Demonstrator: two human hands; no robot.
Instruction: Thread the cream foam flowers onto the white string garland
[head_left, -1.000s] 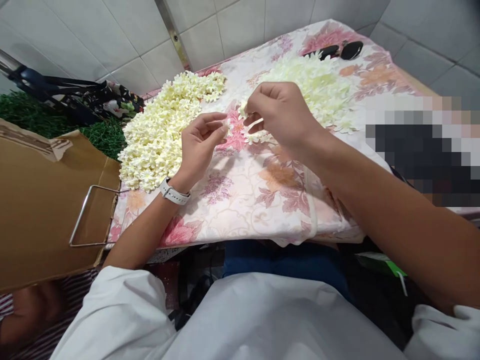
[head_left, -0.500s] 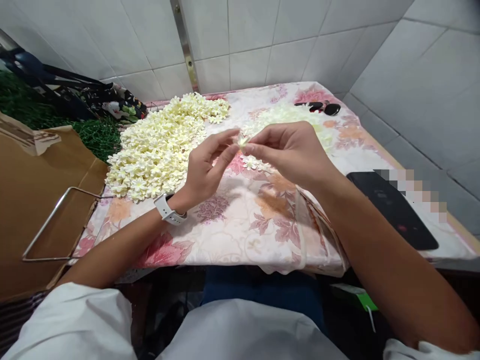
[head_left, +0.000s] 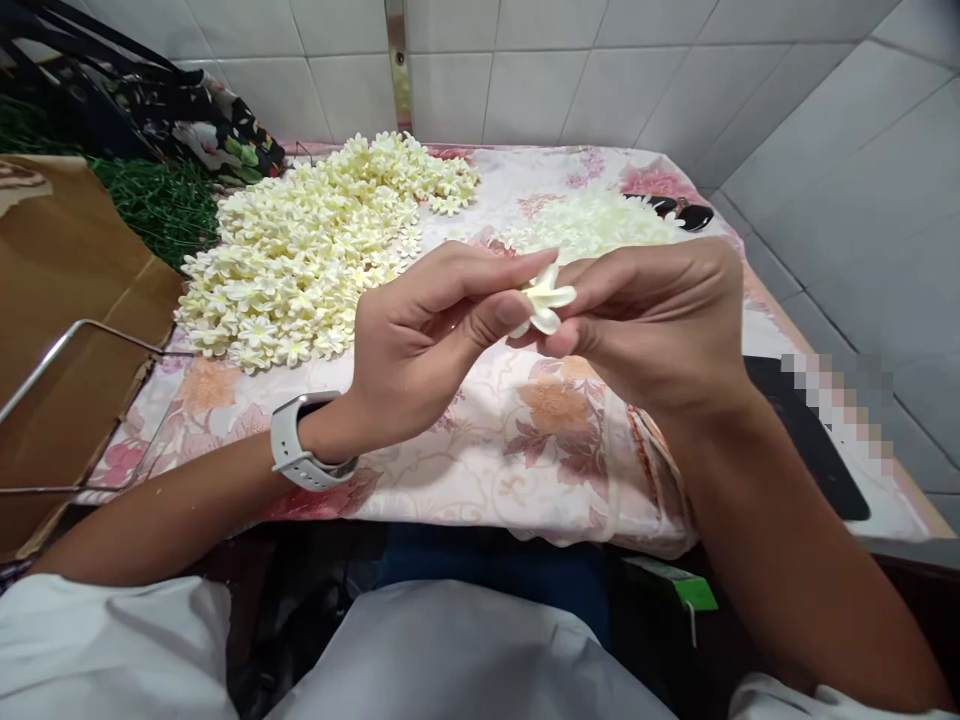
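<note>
Nearer the camera than in the earlier frame, the left hand [head_left: 427, 345] and the right hand [head_left: 667, 325] are now held together above the table. Behind them, a tiled wall [head_left: 540, 95] is seen, and the table is covered by a floral cloth [head_left: 480, 470]. At the left edge, part of a cardboard box [head_left: 75, 260] is shown. A large heap of cream flowers [head_left: 300, 275] is spread over the cloth's left side; a paler pile [head_left: 592, 228] is partly hidden behind the right hand. Sunglasses [head_left: 694, 216] are set beside that pile. One white flower [head_left: 551, 298] is pinched between the left thumb and fingers, nearly closed. Its petals are touched by the right hand's curled fingertips; whether it is also gripped by them cannot be told.
</note>
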